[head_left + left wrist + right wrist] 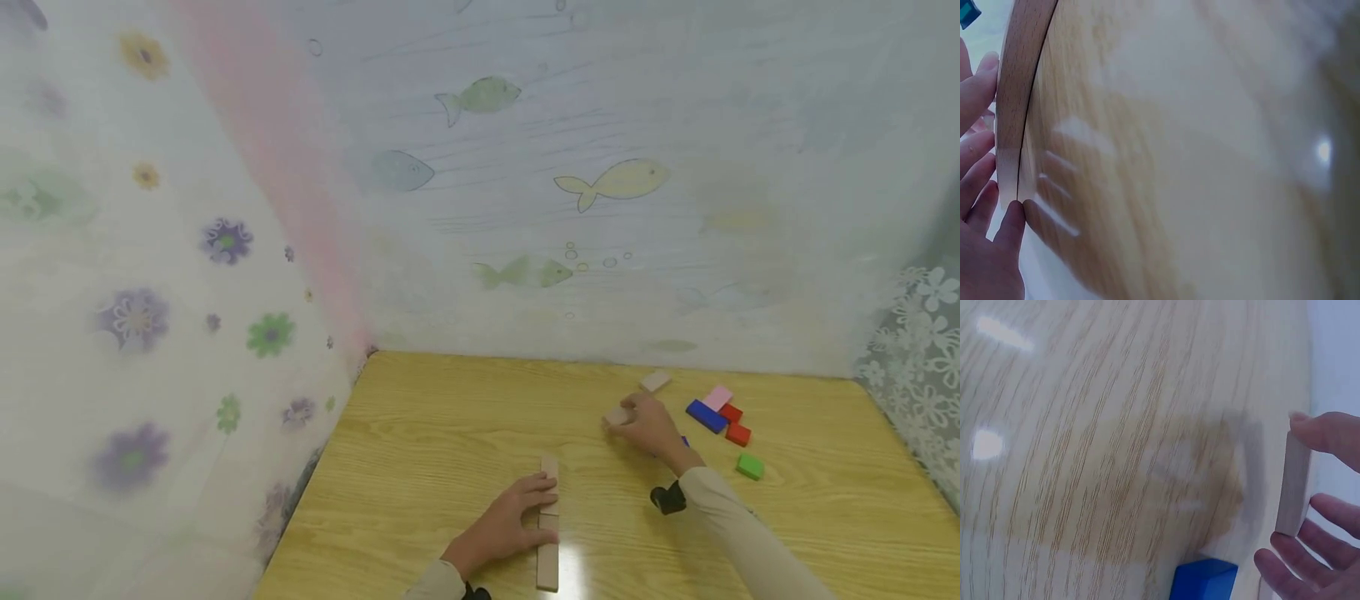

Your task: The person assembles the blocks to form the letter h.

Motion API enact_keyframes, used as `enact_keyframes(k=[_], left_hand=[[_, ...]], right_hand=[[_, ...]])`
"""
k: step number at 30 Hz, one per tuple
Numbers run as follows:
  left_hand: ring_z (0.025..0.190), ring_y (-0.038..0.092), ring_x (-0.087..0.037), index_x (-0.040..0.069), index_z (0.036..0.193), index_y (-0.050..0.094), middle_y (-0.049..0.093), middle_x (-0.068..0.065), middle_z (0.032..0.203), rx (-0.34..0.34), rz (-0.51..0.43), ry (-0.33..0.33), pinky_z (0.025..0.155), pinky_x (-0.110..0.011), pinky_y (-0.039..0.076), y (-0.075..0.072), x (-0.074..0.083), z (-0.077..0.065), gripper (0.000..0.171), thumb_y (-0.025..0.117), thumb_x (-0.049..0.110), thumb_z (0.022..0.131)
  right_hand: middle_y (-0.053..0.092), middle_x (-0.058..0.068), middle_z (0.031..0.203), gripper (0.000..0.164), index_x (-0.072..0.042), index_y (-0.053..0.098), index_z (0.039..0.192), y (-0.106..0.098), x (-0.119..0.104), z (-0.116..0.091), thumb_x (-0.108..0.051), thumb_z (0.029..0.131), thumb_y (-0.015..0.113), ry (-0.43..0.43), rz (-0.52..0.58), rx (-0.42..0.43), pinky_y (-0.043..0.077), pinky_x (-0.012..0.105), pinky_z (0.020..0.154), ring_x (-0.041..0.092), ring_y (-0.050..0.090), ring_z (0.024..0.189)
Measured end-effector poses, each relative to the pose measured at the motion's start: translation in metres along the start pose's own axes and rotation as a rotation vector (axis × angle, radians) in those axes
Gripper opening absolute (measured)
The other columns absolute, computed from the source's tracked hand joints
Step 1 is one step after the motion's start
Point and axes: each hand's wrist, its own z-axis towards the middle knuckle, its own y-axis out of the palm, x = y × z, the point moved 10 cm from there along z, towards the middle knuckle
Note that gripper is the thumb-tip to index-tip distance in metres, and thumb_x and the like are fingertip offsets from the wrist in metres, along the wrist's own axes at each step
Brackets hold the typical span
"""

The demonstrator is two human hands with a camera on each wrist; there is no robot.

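Observation:
Two plain wooden blocks lie end to end in a row, a far one and a near one. My left hand rests across them with spread fingers. In the left wrist view its fingertips touch the edge of the wood. My right hand pinches another wooden block between thumb and fingers, farther back and to the right. In the right wrist view that block is held by its ends. A blue block lies close by, mostly hidden by the hand in the head view.
Another wooden block lies beyond the right hand. To the right sit a pink block, a long blue block, two red blocks and a green block. A patterned wall borders the table.

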Motion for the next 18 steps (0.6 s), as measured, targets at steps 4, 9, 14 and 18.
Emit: enact_keyframes(k=[4, 9, 14, 18], left_hand=[[0.137, 0.031, -0.020, 0.008, 0.131, 0.056, 0.040, 0.001, 0.146, -0.004, 0.002, -0.001, 0.107, -0.043, 0.035, 0.000, 0.000, 0.000, 0.059, 0.065, 0.045, 0.086], [0.137, 0.031, -0.020, 0.008, 0.131, 0.056, 0.040, 0.001, 0.146, -0.011, -0.002, -0.005, 0.107, -0.043, 0.035, 0.001, -0.001, -0.001, 0.060, 0.065, 0.045, 0.086], [0.137, 0.031, -0.019, 0.008, 0.130, 0.057, 0.040, 0.001, 0.146, -0.004, -0.001, -0.004, 0.107, -0.043, 0.034, 0.002, -0.002, -0.001, 0.059, 0.065, 0.046, 0.086], [0.137, 0.031, -0.020, 0.008, 0.130, 0.057, 0.041, 0.001, 0.145, 0.002, 0.004, 0.005, 0.108, -0.043, 0.034, 0.003, 0.000, 0.000, 0.058, 0.065, 0.046, 0.086]], right_hand=[[0.061, 0.027, 0.108, 0.054, 0.013, 0.059, 0.112, 0.003, -0.009, -0.001, -0.021, 0.075, 0.079, -0.014, 0.020, -0.008, 0.049, 0.053, 0.082, 0.041, 0.057, 0.099], [0.060, 0.026, 0.109, 0.054, 0.012, 0.059, 0.114, 0.005, -0.022, -0.002, -0.020, 0.075, 0.079, -0.031, 0.038, -0.016, 0.050, 0.051, 0.079, 0.039, 0.057, 0.097], [0.061, 0.023, 0.108, 0.053, 0.010, 0.059, 0.114, 0.005, -0.037, -0.001, -0.019, 0.074, 0.080, -0.071, 0.044, -0.014, 0.050, 0.049, 0.078, 0.037, 0.058, 0.096], [0.060, 0.022, 0.110, 0.052, 0.009, 0.059, 0.116, 0.004, -0.048, -0.001, -0.017, 0.076, 0.079, -0.096, 0.047, -0.029, 0.050, 0.049, 0.079, 0.037, 0.056, 0.097]])
